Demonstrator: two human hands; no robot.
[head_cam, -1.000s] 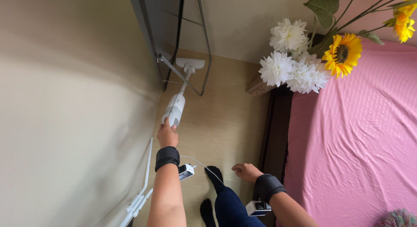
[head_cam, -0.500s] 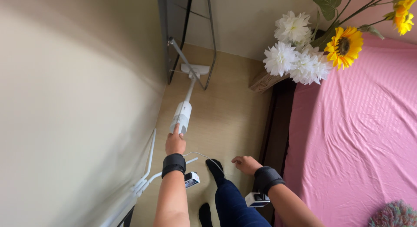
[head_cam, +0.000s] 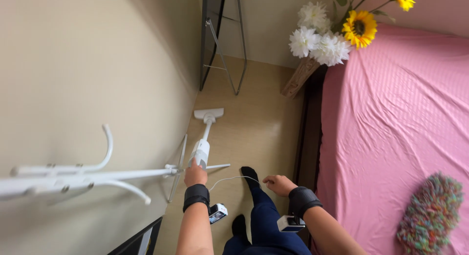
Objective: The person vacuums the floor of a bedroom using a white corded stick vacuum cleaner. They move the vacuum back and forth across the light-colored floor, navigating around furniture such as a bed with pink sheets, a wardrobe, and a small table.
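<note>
On the wood floor (head_cam: pixel 259 133), between the wall (head_cam: pixel 97 74) and the bed (head_cam: pixel 395 128), a white stick vacuum (head_cam: pixel 203 143) stood slanted, its long axis running from the left hand (head_cam: pixel 195 175) up and away to the flat head (head_cam: pixel 208 114), which pointed toward the black stand (head_cam: pixel 222 40) at the far end. The left hand's fingers were wrapped around the vacuum's handle, the forefinger laid along its body. The right hand (head_cam: pixel 279 184) hung free above the floor near the bed frame, fingers loosely curled and holding nothing. Each wrist wore one black band with one small device clipped beneath, two in all. One white coat rack (head_cam: pixel 88 179) leaned in from the left, its base just beside the vacuum. Two sunflowers (head_cam: pixel 360 27) and three white blooms (head_cam: pixel 317 37) rose at the bed's corner. One multicoloured duster (head_cam: pixel 430 213) lay on the pink sheet.
</note>
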